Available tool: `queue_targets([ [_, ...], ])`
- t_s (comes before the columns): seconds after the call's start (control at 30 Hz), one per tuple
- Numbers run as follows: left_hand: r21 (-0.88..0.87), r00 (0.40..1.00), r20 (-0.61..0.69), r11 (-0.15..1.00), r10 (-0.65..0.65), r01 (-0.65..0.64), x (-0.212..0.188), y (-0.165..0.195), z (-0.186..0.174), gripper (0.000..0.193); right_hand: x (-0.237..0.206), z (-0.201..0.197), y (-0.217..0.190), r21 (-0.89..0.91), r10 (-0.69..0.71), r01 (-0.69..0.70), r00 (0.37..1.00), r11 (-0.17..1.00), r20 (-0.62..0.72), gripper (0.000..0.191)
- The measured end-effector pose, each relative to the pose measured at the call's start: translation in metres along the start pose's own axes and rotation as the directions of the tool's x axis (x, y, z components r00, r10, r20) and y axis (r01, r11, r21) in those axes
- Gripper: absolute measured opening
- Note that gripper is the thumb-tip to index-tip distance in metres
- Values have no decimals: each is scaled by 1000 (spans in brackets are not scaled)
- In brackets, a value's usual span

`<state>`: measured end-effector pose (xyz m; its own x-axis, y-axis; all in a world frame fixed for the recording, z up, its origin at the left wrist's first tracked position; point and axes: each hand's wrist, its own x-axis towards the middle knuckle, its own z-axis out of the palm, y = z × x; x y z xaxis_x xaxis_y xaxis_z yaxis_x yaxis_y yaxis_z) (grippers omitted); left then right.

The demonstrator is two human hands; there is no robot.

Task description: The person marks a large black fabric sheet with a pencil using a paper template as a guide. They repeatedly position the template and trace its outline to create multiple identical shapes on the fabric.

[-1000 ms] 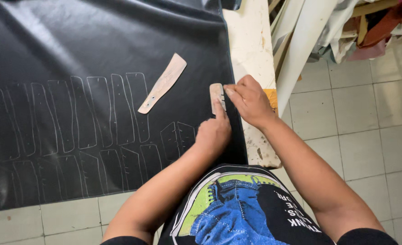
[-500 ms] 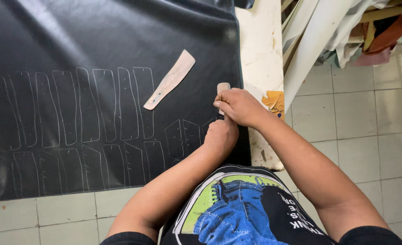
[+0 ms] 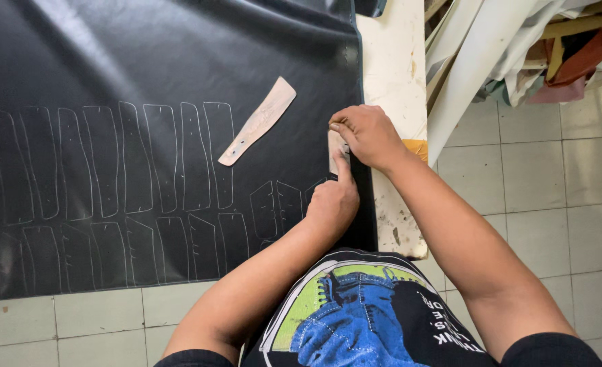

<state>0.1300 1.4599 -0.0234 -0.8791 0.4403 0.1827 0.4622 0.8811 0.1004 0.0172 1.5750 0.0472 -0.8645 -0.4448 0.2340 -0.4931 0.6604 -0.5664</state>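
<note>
A large black leather-like sheet lies spread on the tiled floor, marked with rows of pale traced outlines. My left hand presses a small tan cardboard template flat on the sheet near its right edge, index finger stretched along it. My right hand sits at the template's top end, fingers pinched together as if on a thin marking tool that I cannot make out. A second, longer tan template lies loose on the sheet, up and left of my hands.
A white board with a stained surface runs along the sheet's right edge. Rolled and folded materials and wooden pieces are piled at the top right. Pale floor tiles surround the work area.
The view shifted so the sheet sits further right and lower. My right hand moved from the template's side up to its top end. My left hand stays pressed on the template.
</note>
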Motion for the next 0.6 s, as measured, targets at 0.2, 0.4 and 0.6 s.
queue_targets([
  [0.2,-3,999,-25,999,42,-42,0,-6,-6,43,-5,-9,2,-73,-22,20,999,997,-26,8],
  [0.4,-47,998,-58,999,-6,3,0,-11,-13,44,-29,-17,1,-91,32,-34,999,995,-22,9],
  [0.6,-112,998,-34,992,60,-63,1,-24,-26,34,-51,-14,-1,-23,124,-123,992,992,14,11],
])
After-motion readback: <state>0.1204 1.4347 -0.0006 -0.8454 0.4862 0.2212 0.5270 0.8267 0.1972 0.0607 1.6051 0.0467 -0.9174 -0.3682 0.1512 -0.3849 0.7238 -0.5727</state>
